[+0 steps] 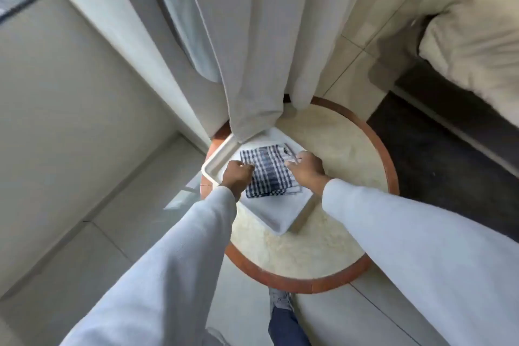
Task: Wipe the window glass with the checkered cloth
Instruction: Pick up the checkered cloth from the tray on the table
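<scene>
**Both hands at the folded cloth on the tray**

The checkered cloth (268, 171), blue and white, lies folded in a white rectangular tray (276, 215). The tray rests on a round table (331, 236) with a pale marbled top and a reddish-brown rim.

The left hand (237, 175) is at the cloth's left edge, fingers curled inward and closed on that edge. The right hand (307, 167) is at the cloth's right edge, fingers bent down onto the fabric; whether they pinch it or only press on it cannot be told. Both arms wear light grey sleeves (421, 244).

A pale curtain (252, 50) hangs from above, and its lower hem touches the far corner of the tray. A bed with cream bedding (474, 36) stands to the right, well apart from the table. The floor is tiled (118, 233).
</scene>
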Action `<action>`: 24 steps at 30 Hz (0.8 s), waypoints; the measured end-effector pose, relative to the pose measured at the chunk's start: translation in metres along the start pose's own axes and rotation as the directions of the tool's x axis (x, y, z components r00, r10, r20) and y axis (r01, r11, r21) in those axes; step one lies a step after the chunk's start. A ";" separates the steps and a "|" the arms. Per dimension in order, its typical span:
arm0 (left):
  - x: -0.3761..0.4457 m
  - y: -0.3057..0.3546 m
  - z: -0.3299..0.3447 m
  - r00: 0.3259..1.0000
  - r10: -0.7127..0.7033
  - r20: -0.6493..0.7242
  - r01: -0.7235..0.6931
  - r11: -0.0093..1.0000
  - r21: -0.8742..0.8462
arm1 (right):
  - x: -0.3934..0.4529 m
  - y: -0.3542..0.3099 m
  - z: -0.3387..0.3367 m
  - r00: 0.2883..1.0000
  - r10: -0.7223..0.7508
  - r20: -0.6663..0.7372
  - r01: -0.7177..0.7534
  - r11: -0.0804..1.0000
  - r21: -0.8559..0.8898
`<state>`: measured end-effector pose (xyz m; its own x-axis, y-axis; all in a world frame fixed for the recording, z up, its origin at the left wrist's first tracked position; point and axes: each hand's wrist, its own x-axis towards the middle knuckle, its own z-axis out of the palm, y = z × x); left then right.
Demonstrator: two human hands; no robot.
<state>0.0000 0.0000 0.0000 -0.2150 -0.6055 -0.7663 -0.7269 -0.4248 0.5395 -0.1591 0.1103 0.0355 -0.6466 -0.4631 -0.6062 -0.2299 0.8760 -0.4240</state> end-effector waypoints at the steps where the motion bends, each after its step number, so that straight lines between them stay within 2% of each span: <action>1: 0.011 -0.002 0.007 1.000 0.001 -0.002 -0.001 0.999 0.041 | 0.006 0.004 0.008 1.000 0.003 0.018 -0.002 1.000 -0.017; 4: 0.039 -0.017 0.018 0.997 -0.064 -0.051 0.067 0.995 0.069 | 0.014 0.003 0.030 0.999 0.048 -0.016 -0.048 0.999 -0.012; 6: 0.039 -0.017 0.024 0.998 -0.052 -0.042 0.055 0.996 0.067 | 0.015 0.000 0.040 0.998 0.050 -0.047 -0.050 0.999 0.006; 8: 0.026 -0.009 0.024 0.998 0.016 -0.054 -0.012 0.997 0.078 | 0.017 -0.003 0.043 0.998 0.050 -0.035 -0.049 0.998 0.043; 12: -0.011 0.009 0.000 0.962 0.202 -0.186 -0.199 0.979 0.034 | -0.001 -0.020 0.032 1.000 0.009 0.015 -0.013 0.952 0.307; 14: -0.040 0.020 -0.034 0.915 0.299 -0.271 -0.295 0.954 0.057 | -0.027 -0.048 0.016 0.995 -0.065 0.080 0.026 0.911 0.411; 17: -0.089 0.047 -0.113 0.870 0.340 -0.356 -0.353 0.935 0.030 | -0.076 -0.107 -0.009 0.973 -0.182 0.139 0.088 0.858 0.506; 21: -0.164 0.094 -0.239 0.782 0.452 -0.428 -0.493 0.870 0.017 | -0.168 -0.211 -0.044 0.923 -0.355 0.145 0.192 0.755 0.627; 24: -0.235 0.119 -0.341 0.703 0.511 -0.495 -0.588 0.809 0.001 | -0.250 -0.298 -0.079 0.876 -0.469 0.116 0.291 0.703 0.650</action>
<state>0.1864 -0.1373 0.3635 -0.1993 -0.9758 -0.0899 -0.4624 0.0127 0.8866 0.0138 -0.0246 0.3666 -0.3742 -0.8320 -0.4096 0.1231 0.3932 -0.9112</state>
